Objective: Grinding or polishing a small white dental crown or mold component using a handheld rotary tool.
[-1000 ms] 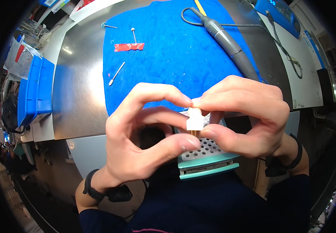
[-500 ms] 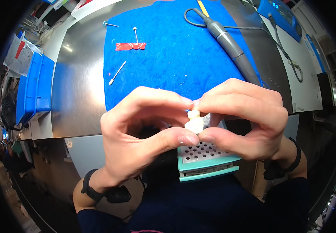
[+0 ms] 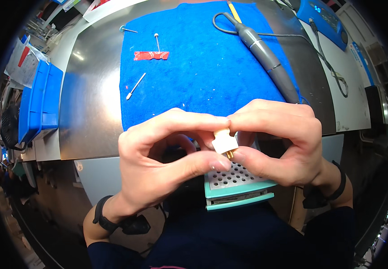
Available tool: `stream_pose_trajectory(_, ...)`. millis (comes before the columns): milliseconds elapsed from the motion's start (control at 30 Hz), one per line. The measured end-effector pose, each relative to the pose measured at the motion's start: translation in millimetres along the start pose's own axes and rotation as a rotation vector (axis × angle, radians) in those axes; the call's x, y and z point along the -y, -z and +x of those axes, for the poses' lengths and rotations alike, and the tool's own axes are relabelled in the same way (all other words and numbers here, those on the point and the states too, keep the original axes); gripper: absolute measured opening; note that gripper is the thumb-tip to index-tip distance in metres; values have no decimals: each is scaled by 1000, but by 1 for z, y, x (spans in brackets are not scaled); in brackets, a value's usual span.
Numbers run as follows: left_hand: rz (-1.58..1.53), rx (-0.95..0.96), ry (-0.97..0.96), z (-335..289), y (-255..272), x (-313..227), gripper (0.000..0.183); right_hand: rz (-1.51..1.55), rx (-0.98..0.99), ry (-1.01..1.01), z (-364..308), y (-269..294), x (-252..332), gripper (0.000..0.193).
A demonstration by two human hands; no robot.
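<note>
Between my two hands is a small cream-white dental die (image 3: 225, 142), a plaster tooth piece with gold-coloured pins sticking out of its underside. My left hand (image 3: 151, 152) pinches it from the left, and my right hand (image 3: 288, 139) from the right. Both index fingertips meet at its top, while the thumbs press near its lower end and the pins. Below the hands is a teal box (image 3: 236, 201) with a perforated pale top (image 3: 223, 178), partly hidden by my fingers.
A blue cloth (image 3: 189, 67) covers the metal bench (image 3: 86, 98). On it lie slim rotary bits (image 3: 136, 86), a red strip (image 3: 151, 55) and a grey corded handpiece (image 3: 268, 60). A blue control unit (image 3: 321, 22) stands far right, a blue bin (image 3: 41, 103) at left.
The die has tilted in my fingers, so that its pins now show underneath. My fingertips have shifted slightly around it, and the thumbs sit a little farther from the index fingers.
</note>
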State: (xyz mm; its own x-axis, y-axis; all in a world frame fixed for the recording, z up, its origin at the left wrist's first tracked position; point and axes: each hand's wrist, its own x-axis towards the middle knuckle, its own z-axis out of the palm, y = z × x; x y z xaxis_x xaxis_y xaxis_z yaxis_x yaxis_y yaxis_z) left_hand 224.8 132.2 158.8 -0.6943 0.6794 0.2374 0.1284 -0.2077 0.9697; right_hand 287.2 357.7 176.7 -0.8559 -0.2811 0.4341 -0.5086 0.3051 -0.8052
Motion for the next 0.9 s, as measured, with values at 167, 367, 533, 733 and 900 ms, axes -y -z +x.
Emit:
stream_pose_trajectory(167, 2, -23, 42, 1, -5, -5, 43, 7, 6, -50, 0, 1, 0, 36)
stream_pose_trajectory(367, -30, -80, 74, 0, -6, -3, 40, 7, -22, -173, 2, -2, 4, 40)
stream_pose_trajectory(533, 6, -105, 104, 1, -7, -5, 38, 18, -9, -186, -2, -1, 2, 35)
stream_pose_trajectory(733, -11, -111, 107, 3, -9, -8, 38, 145, 8, -259, -2, -1, 5, 29)
stream_pose_trajectory(900, -4, -127, 131, 3, -8, -7, 34, 392, -46, -462, -1, -4, 10, 32)
